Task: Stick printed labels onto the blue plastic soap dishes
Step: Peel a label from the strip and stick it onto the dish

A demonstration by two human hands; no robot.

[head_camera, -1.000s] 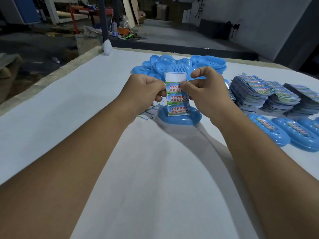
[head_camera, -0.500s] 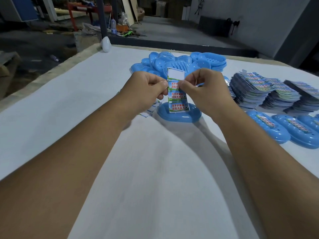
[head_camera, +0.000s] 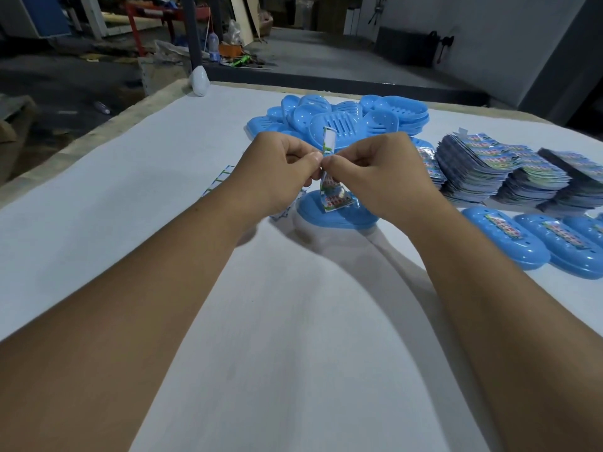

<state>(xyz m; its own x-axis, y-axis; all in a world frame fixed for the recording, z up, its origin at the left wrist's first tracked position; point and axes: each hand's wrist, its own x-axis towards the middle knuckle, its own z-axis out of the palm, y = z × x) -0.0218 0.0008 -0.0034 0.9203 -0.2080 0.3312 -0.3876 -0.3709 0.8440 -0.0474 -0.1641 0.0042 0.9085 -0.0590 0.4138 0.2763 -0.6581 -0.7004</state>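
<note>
while the left hand [head_camera: 277,171] and right hand [head_camera: 375,174] both pinch the label strip [head_camera: 331,187] just above the unlabelled soap dish [head_camera: 336,216] on the desk [head_camera: 130,190], they look mid-peel, so next comes freeing one label and pressing it flat onto that dish.

Blue dishes [head_camera: 339,120] at the cloth's far edge, white cloth [head_camera: 293,321], labels [head_camera: 336,199] green, white, red print
</note>
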